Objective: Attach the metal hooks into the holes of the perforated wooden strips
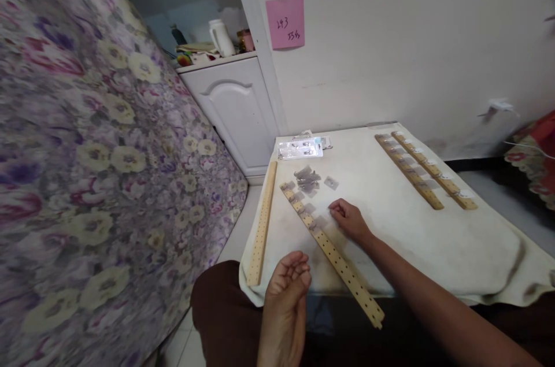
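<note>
A long wooden strip with holes lies diagonally on a table under a white cloth. My right hand rests on the cloth just right of the strip's middle, fingers curled under; what they hold is hidden. My left hand hovers at the table's near edge, palm up, fingertips drawn together. A small pile of grey metal pieces lies by the strip's far end, with one single piece beside it. A second holed strip lies along the table's left edge.
Two more wooden strips lie side by side at the far right of the table. A clear blister pack sits at the back edge. A floral mattress leans at the left. Behind stand a white cabinet and a wall with a pink note.
</note>
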{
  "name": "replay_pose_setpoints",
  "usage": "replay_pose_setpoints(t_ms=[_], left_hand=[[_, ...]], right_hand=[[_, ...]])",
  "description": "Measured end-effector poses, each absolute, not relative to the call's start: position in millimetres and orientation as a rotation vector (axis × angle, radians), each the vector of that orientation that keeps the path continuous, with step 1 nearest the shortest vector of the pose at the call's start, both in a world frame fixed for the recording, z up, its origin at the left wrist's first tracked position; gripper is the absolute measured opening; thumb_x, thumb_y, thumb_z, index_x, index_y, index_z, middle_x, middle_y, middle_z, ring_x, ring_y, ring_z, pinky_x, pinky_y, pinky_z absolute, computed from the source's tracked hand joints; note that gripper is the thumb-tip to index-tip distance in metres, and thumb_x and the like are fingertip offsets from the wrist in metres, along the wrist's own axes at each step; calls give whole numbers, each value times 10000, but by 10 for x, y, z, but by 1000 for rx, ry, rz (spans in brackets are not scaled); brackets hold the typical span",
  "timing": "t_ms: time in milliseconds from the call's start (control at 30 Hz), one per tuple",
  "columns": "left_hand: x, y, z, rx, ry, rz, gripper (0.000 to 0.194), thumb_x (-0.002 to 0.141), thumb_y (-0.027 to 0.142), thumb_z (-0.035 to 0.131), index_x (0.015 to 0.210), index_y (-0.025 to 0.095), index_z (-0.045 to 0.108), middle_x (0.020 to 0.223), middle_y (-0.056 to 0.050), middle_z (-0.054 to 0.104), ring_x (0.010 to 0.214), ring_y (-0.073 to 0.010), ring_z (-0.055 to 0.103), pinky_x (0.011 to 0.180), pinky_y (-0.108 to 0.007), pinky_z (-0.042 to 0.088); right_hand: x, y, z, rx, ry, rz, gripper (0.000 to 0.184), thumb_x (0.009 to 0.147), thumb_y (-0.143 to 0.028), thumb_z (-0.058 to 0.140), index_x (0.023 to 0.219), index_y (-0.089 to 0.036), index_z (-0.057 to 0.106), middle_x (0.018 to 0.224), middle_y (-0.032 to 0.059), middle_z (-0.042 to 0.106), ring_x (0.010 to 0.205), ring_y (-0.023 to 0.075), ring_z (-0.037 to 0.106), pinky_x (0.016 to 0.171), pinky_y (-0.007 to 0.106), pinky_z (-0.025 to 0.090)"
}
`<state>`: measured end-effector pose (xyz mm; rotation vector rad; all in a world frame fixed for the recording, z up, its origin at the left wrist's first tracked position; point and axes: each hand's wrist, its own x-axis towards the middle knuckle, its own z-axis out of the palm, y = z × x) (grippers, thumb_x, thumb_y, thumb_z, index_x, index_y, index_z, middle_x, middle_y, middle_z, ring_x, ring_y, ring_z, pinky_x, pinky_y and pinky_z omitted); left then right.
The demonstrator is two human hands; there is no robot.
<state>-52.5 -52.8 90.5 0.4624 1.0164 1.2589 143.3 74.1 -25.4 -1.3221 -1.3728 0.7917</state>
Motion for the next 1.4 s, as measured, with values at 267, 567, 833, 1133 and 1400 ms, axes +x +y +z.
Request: replay_pose_setpoints(t_ms=[267, 567, 833, 1133, 1400], left_hand=[[-687, -613, 618, 1037, 1209, 1038, 290, 772, 404, 596, 593, 176, 579, 715, -44, 638, 952, -236, 575, 842, -295, 405], [-661, -244, 430, 1667, 1364, 1107, 184, 777, 315, 588, 897, 234, 703, 1008, -106, 627, 969, -255, 579, 821, -349, 458], [-750, -3, -73, 1839, 1347, 1085, 210, 770, 257, 589, 937, 261, 715, 1057, -129, 659, 1033, -304, 569, 929, -478, 405], [-627, -21, 180, 1774, 1324, 1095, 174, 805, 283, 577, 919, 257, 707, 1011, -118, 654, 995, -274, 571, 884, -386, 430], [-157, 115, 579, 894, 1016, 1152, 408, 860, 506, 462, 1033, 167, 606, 799, -49, 628, 659, -145, 545, 621, -258, 406]], right_hand=[[1419, 737, -256, -1337, -1312, 809, 169, 786, -333, 509, 836, -193, 589, 635, -18, 569, 517, 125, 496, 494, 237, 411], [1721, 1054, -275, -1492, -1207, 637, 198, 785, -334, 479, 829, -177, 592, 654, 2, 589, 571, 151, 537, 537, 260, 439], [1817, 1524, -248, -1612, -1277, 500, 171, 704, -339, 560, 751, -192, 636, 660, 5, 611, 607, 166, 542, 561, 263, 401], [1737, 1212, -29, -1457, -1427, 379, 104, 798, -251, 490, 740, -211, 567, 697, 13, 571, 599, 148, 504, 592, 269, 416], [1519, 678, -15, -920, -1863, 161, 209, 816, -110, 499, 933, -253, 596, 814, 52, 614, 683, 151, 572, 578, 257, 460]])
